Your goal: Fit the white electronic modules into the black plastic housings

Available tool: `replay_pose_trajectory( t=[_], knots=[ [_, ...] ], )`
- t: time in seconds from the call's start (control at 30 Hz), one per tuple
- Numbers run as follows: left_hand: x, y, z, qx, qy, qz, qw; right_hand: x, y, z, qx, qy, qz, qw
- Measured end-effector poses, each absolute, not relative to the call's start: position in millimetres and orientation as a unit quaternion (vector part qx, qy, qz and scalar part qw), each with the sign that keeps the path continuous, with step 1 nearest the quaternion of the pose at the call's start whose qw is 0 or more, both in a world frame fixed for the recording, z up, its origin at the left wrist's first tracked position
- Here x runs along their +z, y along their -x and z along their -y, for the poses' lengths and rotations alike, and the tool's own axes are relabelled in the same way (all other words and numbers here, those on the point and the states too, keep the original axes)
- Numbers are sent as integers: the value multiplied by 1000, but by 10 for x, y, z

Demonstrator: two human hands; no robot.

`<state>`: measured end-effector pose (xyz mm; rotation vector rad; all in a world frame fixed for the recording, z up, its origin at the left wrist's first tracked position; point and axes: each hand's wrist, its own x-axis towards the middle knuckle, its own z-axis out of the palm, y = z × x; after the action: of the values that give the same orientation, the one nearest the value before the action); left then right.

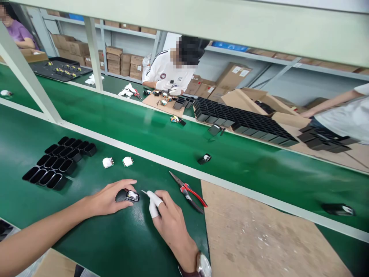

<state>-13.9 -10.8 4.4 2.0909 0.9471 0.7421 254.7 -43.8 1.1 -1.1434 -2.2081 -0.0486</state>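
My left hand [108, 198] is curled round a small black housing [132, 196] with a white part inside, pinning it to the green mat. My right hand [168, 221], white finger cots on two fingers, pinches a thin pointed tool [144, 192] whose tip is aimed at the housing's open end. Two small white components [108, 162] [127, 161] lie on the mat just beyond my left hand. A cluster of empty black housings [59, 161] stands further left.
Red-handled pliers [188, 192] lie right of my hands beside a brown board [259, 238]. On the conveyor belt [161, 134] sit finished black units [204, 158] [338, 209]. Across it, one person works over cardboard, another reaches toward black trays [239, 121].
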Motion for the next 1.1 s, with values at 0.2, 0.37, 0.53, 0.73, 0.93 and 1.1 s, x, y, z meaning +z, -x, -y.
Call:
replay_pose_trajectory(
  t=[0.2, 0.37, 0.53, 0.73, 0.93, 1.1],
  knots=[
    [18, 153, 118, 279, -805, -368, 372, 140, -2403, 492, -72, 392, 866, 301],
    [-6, 149, 112, 275, -799, -374, 382, 187, -2361, 452, -95, 385, 875, 277],
    [-27, 146, 102, 274, -795, -365, 401, 218, -2314, 413, -88, 370, 883, 274],
    [-32, 133, 118, 261, -793, -361, 416, 321, -2283, 339, -88, 329, 916, 212],
    [-28, 121, 113, 270, -783, -367, 423, 511, -2349, 320, -109, 320, 922, 188],
    [-37, 129, 94, 274, -775, -366, 436, 465, -2420, 292, -57, 338, 908, 241]
  ],
)
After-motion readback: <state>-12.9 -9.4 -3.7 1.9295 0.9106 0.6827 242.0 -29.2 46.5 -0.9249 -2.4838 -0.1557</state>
